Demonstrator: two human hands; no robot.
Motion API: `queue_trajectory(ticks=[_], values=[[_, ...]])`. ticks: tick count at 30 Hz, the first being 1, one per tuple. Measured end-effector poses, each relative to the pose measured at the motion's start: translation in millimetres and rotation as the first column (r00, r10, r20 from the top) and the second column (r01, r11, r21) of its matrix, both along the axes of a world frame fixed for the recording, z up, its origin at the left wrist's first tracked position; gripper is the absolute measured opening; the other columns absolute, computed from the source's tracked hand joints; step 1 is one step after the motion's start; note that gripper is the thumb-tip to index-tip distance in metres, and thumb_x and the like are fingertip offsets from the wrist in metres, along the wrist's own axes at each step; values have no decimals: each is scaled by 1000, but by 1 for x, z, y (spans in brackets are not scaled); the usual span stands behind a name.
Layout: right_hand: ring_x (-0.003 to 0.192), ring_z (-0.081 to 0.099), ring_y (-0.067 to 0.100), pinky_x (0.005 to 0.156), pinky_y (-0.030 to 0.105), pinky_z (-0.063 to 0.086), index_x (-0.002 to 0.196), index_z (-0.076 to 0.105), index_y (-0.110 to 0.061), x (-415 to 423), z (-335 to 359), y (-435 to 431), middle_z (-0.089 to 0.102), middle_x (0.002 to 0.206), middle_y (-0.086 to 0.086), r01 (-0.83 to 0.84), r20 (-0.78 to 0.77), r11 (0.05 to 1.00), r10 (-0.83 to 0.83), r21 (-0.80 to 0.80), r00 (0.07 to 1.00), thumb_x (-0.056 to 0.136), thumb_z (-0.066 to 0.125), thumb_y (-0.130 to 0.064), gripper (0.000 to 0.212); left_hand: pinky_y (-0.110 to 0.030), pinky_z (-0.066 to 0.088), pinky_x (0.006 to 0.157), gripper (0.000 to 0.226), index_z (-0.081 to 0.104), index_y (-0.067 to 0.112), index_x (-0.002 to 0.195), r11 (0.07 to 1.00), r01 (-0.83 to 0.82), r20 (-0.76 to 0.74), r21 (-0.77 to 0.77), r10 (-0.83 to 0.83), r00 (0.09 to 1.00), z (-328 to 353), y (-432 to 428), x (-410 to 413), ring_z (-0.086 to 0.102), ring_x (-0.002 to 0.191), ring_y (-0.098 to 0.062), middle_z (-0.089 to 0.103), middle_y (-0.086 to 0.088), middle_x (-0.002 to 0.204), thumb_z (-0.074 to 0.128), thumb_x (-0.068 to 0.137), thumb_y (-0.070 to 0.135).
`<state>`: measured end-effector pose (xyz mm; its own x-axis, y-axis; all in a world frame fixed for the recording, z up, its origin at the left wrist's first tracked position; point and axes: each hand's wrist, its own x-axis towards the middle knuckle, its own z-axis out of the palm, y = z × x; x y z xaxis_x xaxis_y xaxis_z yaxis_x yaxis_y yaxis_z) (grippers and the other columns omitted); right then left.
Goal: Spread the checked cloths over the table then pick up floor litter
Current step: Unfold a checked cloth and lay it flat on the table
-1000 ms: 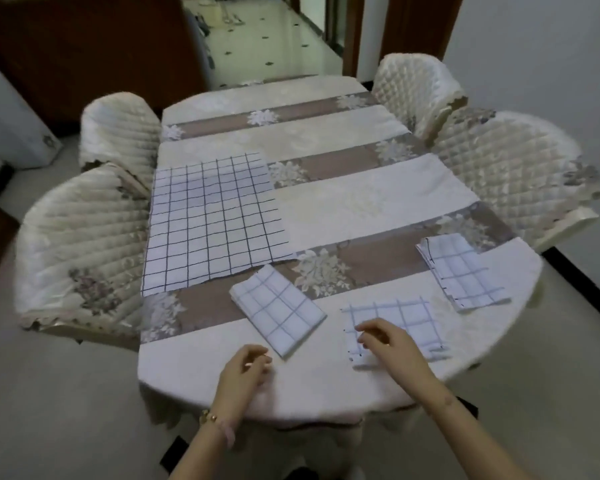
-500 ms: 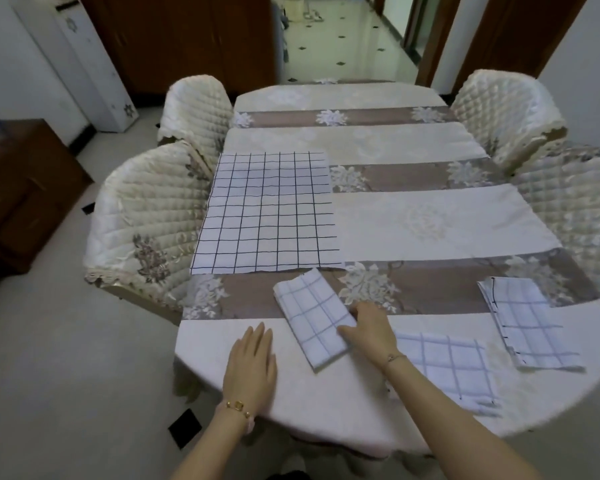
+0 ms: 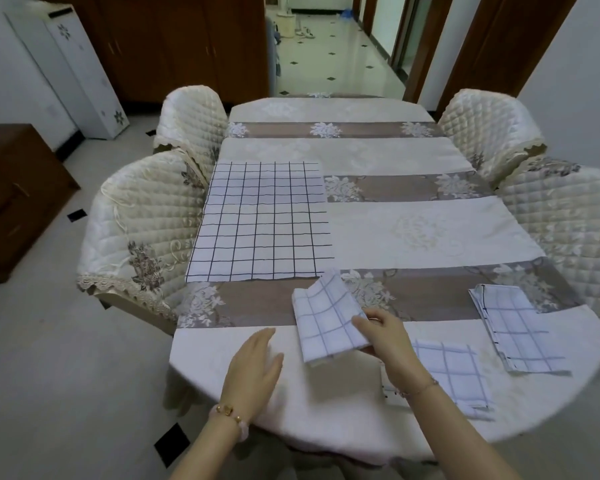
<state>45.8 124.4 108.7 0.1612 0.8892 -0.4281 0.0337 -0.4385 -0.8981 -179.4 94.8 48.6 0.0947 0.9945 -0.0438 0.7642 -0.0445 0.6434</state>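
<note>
so the right hand (image 3: 383, 337) is gripping the right edge of a soft folded cloth (image 3: 326, 323), white with a thin blue grid, near the front of the glossy floral table (image 3: 413, 220). the left hand (image 3: 253, 368) is hovering flat beside it, fingers straight, holding nothing. the spread cloth (image 3: 260, 220) is lying smooth and rectangular behind, with a second folded cloth (image 3: 454, 372) and a third folded cloth (image 3: 516, 330) sitting off right.
</note>
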Motion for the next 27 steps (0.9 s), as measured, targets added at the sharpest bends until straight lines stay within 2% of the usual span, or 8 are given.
queue_trajectory(ticks=[2, 3, 7, 11, 14, 18, 22, 27], values=[[62, 60, 6, 49, 17, 50, 84, 60, -8, 1, 12, -9, 61, 70, 0, 18, -57, 1000, -17, 13, 998, 90, 58, -9, 6, -10, 29, 102, 56, 51, 23, 126, 991, 30, 183, 130, -54, 982, 31, -8, 12, 41, 118, 5, 52, 12, 128, 38, 81, 54], [58, 60, 4, 49, 17, 50, 83, 60, -8, 1, 16, -13, 60, 68, 0, 15, -74, 1000, -14, 18, 997, 90, 57, -8, 8, -9, 30, 101, 50, 54, 23, 123, 971, 73, 197, 229, -120, 973, 42, -13, 17, 41, 115, 7, 53, 14, 124, 45, 83, 52], [54, 60, 3, 51, 17, 52, 89, 61, -6, 0, 29, -27, 61, 72, 3, 3, -83, 1000, -1, 24, 997, 91, 58, -10, 6, -14, 32, 101, 48, 59, 22, 117, 872, 265, -5, 411, -288, 958, 58, -25, 29, 47, 114, -1, 59, 12, 120, 49, 85, 56], [56, 61, 3, 51, 16, 51, 91, 63, -8, 1, 36, -39, 62, 76, 3, -16, -133, 1000, 16, 0, 991, 92, 57, -13, 8, -20, 46, 80, 20, 66, 25, 93, 854, 313, -76, 416, -310, 948, 60, -29, 32, 58, 89, -4, 67, 12, 95, 53, 83, 37], [76, 64, 14, 66, 23, 56, 101, 66, -7, 0, 41, -46, 67, 89, 5, -11, -288, 1000, 18, 24, 958, 94, 54, -20, 20, -22, 48, 68, 19, 64, 25, 84, 911, 228, 13, 343, -248, 969, 63, -32, 35, 57, 77, -2, 65, 15, 83, 50, 84, 39], [105, 67, 20, 95, 41, 52, 120, 63, -11, -8, 47, -62, 70, 115, 5, -55, -426, 994, 91, 97, 900, 89, 56, -32, 37, -20, 50, 70, 7, 66, 22, 77, 983, -13, 393, 183, -61, 918, 81, -33, 46, 61, 77, -6, 67, 9, 74, 67, 83, 25], [106, 67, 16, 98, 41, 51, 119, 61, -19, -24, 48, -75, 70, 116, 4, -105, -388, 990, 135, 97, 912, 88, 61, -21, 30, -18, 50, 70, 11, 71, 18, 76, 998, -29, 619, -56, 57, 783, 95, -30, 54, 64, 75, -8, 70, 2, 75, 64, 86, 18], [109, 65, 14, 97, 38, 52, 116, 64, -19, -31, 48, -81, 70, 115, -3, -136, -326, 985, 164, 106, 931, 87, 64, -17, 29, -27, 56, 80, 15, 73, 17, 87, 984, -16, 640, -178, 128, 758, 95, -27, 58, 67, 88, -15, 73, 1, 86, 58, 89, 18]])
